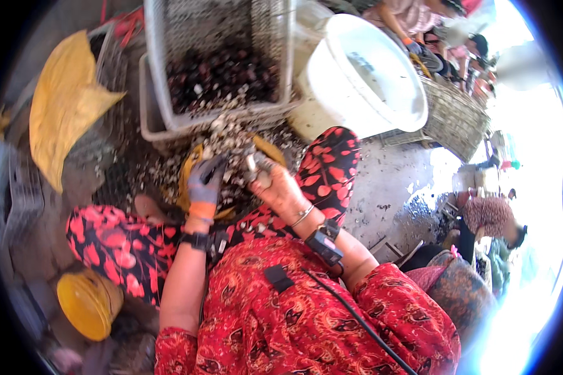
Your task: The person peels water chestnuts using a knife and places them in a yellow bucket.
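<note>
My left hand, in a grey and orange glove, is bent over a yellow-rimmed container between my knees. Its fingers are curled, and a dark patch shows at them; what they hold is not clear. Close by on the right, my bare right hand is closed round a small greyish object, too blurred to name. A whitish bit sticks up at its fingertips. Pale scraps are heaped just beyond both hands. A tilted plastic crate ahead holds many dark red-brown rounded pieces.
A large white tub stands at the front right. A yellow sheet lies over crates at the left, and a yellow bucket sits at lower left. Scraps litter the wet floor. Other people work at the far right near a woven basket.
</note>
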`<state>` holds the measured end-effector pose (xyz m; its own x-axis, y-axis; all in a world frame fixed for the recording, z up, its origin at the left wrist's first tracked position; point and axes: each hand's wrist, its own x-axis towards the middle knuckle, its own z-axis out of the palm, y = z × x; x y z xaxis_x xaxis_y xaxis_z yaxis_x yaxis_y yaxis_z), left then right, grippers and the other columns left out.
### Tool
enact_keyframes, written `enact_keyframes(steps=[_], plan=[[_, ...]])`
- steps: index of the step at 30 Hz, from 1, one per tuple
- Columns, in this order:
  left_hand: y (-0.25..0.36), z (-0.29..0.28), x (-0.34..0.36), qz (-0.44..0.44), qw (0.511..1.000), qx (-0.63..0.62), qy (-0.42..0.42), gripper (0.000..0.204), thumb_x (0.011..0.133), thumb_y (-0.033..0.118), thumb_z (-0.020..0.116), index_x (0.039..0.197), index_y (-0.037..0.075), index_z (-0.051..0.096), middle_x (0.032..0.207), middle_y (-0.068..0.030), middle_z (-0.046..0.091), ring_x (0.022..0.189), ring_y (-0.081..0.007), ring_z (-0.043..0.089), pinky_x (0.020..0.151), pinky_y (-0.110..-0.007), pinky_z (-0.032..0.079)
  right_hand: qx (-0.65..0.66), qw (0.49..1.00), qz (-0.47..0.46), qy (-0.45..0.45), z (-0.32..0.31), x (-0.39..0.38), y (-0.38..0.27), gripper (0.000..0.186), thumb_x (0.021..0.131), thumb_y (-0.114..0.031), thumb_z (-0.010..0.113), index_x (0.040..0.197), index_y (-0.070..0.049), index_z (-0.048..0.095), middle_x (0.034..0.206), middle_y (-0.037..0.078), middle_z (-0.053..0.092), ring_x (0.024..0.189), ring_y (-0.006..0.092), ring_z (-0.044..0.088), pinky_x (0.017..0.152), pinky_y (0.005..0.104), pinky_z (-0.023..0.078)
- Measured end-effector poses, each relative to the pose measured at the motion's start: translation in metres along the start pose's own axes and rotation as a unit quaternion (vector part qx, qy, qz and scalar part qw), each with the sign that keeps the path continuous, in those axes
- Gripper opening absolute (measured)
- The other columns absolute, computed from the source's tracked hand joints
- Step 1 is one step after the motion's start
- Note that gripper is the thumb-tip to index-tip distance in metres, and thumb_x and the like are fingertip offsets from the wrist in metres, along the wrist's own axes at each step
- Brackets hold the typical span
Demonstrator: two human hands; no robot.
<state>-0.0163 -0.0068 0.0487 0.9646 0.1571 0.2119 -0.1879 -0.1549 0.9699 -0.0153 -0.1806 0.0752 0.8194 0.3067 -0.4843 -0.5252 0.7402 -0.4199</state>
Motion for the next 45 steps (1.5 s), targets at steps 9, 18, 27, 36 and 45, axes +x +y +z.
enact_keyframes(steps=[9,18,27,36,45], plan=[[-0.003,0.007,-0.002,-0.027,0.999,-0.011,-0.018,0.022,0.078,0.000,0.062,0.099,0.000,0.065,0.096,-0.0101,0.062,0.091,-0.0241,0.058,0.086,-0.031,0.044,0.024,0.991,-0.115,0.066,0.018,-0.014,0.010,0.012,0.091,-0.015,0.050,0.101,-0.020,0.056,0.096,-0.004,0.060,0.077,0.0120,0.057,0.059,0.0286,0.046],[0.014,0.007,0.001,0.013,0.998,0.034,-0.045,0.025,0.078,0.003,0.063,0.103,0.003,0.066,0.092,-0.0097,0.062,0.088,-0.0217,0.057,0.083,-0.032,0.044,0.051,0.995,-0.078,-0.031,-0.017,-0.007,0.020,0.023,0.090,-0.019,0.057,0.111,-0.016,0.048,0.106,-0.003,0.056,0.092,0.0135,0.055,0.069,0.0342,0.051],[-0.001,0.012,-0.002,0.000,0.998,-0.042,-0.045,0.018,0.082,0.003,0.060,0.099,-0.001,0.064,0.099,-0.0082,0.060,0.092,-0.0193,0.057,0.084,-0.030,0.045,0.130,0.986,-0.105,-0.028,-0.019,0.009,0.034,0.016,0.093,-0.020,0.051,0.107,-0.013,0.053,0.099,0.000,0.059,0.078,0.0162,0.056,0.061,0.0293,0.046],[0.017,0.010,-0.001,0.122,0.988,0.053,-0.084,0.019,0.080,0.002,0.061,0.098,0.000,0.065,0.098,-0.0082,0.062,0.088,-0.0188,0.059,0.082,-0.029,0.046,0.072,0.994,-0.069,0.047,-0.028,0.000,0.026,0.015,0.090,-0.015,0.055,0.105,-0.016,0.054,0.104,0.000,0.058,0.092,0.0182,0.057,0.070,0.0340,0.052],[0.008,0.004,-0.002,0.054,0.998,0.010,-0.038,0.021,0.077,-0.001,0.063,0.097,0.000,0.066,0.095,-0.0094,0.063,0.091,-0.0207,0.060,0.084,-0.029,0.045,0.129,0.991,-0.007,0.041,0.006,0.005,0.022,0.016,0.095,-0.021,0.045,0.100,-0.011,0.055,0.088,0.004,0.062,0.066,0.0160,0.058,0.048,0.0251,0.048]])
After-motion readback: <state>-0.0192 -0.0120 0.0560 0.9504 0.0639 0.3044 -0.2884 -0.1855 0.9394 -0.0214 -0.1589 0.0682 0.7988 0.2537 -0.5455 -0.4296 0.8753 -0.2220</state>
